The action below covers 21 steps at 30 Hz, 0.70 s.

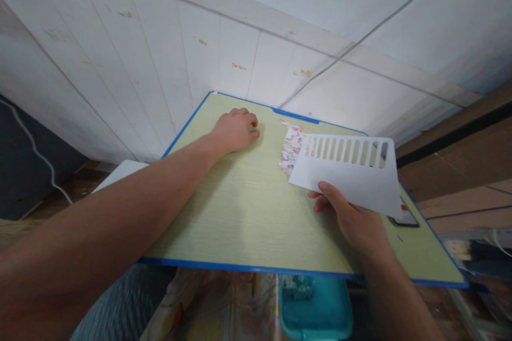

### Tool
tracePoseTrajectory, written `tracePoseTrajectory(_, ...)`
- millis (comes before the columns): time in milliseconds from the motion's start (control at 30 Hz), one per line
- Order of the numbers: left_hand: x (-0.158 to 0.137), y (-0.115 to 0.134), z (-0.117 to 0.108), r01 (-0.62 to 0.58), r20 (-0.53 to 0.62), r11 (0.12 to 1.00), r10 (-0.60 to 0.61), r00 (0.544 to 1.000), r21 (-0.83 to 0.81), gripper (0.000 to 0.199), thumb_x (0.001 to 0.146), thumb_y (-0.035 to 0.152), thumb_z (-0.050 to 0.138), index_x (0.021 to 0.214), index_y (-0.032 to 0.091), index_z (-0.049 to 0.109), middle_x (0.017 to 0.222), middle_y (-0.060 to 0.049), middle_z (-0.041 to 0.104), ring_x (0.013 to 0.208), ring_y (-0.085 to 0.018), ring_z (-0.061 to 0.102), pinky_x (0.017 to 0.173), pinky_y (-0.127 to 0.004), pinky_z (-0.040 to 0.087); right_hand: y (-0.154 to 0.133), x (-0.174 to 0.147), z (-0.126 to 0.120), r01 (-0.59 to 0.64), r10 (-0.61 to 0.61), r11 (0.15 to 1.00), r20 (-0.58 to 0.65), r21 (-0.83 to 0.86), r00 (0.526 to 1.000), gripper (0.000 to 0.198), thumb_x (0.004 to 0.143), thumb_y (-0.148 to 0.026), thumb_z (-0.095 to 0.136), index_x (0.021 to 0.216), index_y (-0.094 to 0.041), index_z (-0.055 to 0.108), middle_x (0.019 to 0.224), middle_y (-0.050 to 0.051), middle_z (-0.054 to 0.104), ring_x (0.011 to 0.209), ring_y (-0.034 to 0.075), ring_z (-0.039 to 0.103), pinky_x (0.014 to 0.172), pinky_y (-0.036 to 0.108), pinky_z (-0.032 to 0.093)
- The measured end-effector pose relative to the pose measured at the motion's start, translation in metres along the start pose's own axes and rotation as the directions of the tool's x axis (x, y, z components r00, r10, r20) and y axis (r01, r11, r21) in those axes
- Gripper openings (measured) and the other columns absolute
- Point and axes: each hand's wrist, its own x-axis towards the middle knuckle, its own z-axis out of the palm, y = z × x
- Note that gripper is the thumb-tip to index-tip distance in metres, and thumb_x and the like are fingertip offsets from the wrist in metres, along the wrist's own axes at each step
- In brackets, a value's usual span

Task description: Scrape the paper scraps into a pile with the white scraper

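My right hand (352, 218) grips a thin white flat board (344, 181) by its near edge, thumb on top and fingers beneath. A row of oblong slots runs along the board's far side. The board is held over the table and partly covers a heap of pinkish-white shreds (291, 149), perhaps torn paper. On the far left of the tabletop (248, 208) is my left hand (237, 130), its fingers curled down and closed towards the thumb. What they hold, if anything, is hidden. A gap separates this hand from the heap.
A dark-edged flat item (408, 218) like a phone lies at the table's right side. Below the front edge stands a turquoise bin (316, 309). White panelling (160, 37) borders the back, crossed by a grey cable (360, 40). Something white (124, 170) shows beyond the left edge.
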Motion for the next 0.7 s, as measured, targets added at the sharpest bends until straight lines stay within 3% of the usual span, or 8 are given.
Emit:
tracePoseTrajectory(167,0.0,0.002,-0.001,0.008,0.007,1.0,-0.008,1.0,0.016,0.042,0.115,0.039,0.066,0.146,0.022,0.09,0.161,-0.018,0.082,0.156,-0.041,0.072,0.134,-0.055,0.061,0.004,-0.01,-0.004,0.04,-0.038,0.995,0.025,-0.087,0.999,0.046,0.104,-0.065,0.077,0.076,-0.031,0.09,0.066,0.004,0.079,0.07,0.03,0.077,0.096,0.049,0.065)
tracePoseTrajectory(300,-0.001,0.004,-0.001,0.022,0.011,1.0,-0.022,1.0,0.017,0.044,0.115,0.039,0.066,0.148,0.022,0.089,0.163,-0.018,0.081,0.158,-0.041,0.072,0.135,-0.055,0.06,0.008,-0.019,-0.01,0.061,-0.053,0.995,0.086,-0.083,0.995,0.05,0.106,-0.061,0.079,0.065,-0.032,0.084,0.071,0.006,0.083,0.079,0.032,0.082,0.095,0.046,0.066)
tracePoseTrajectory(500,-0.001,0.004,-0.001,0.018,0.003,1.0,-0.018,1.0,0.015,0.04,0.115,0.039,0.068,0.145,0.024,0.09,0.163,-0.016,0.082,0.158,-0.039,0.072,0.135,-0.053,0.06,0.007,-0.009,-0.013,0.007,-0.002,0.997,-0.075,0.071,0.997,0.041,0.103,-0.061,0.085,0.08,-0.027,0.09,0.078,0.01,0.088,0.069,0.03,0.078,0.08,0.046,0.067)
tracePoseTrajectory(600,-0.002,0.006,-0.003,0.028,0.015,0.999,-0.028,0.999,0.019,0.043,0.116,0.038,0.068,0.149,0.021,0.089,0.165,-0.018,0.081,0.16,-0.04,0.072,0.137,-0.052,0.059,0.003,-0.004,-0.008,0.016,-0.014,1.0,-0.077,0.022,0.997,0.042,0.099,-0.063,0.083,0.077,-0.028,0.089,0.074,0.008,0.086,0.072,0.031,0.079,0.087,0.049,0.067)
tracePoseTrajectory(700,-0.003,0.008,-0.005,0.027,0.029,0.999,-0.027,0.999,0.026,0.044,0.116,0.037,0.067,0.15,0.019,0.088,0.165,-0.02,0.08,0.161,-0.041,0.072,0.137,-0.053,0.06,0.0,-0.004,-0.001,0.048,-0.049,0.997,-0.022,-0.054,0.999,0.044,0.102,-0.064,0.079,0.077,-0.03,0.089,0.075,0.007,0.087,0.079,0.032,0.082,0.105,0.052,0.065)
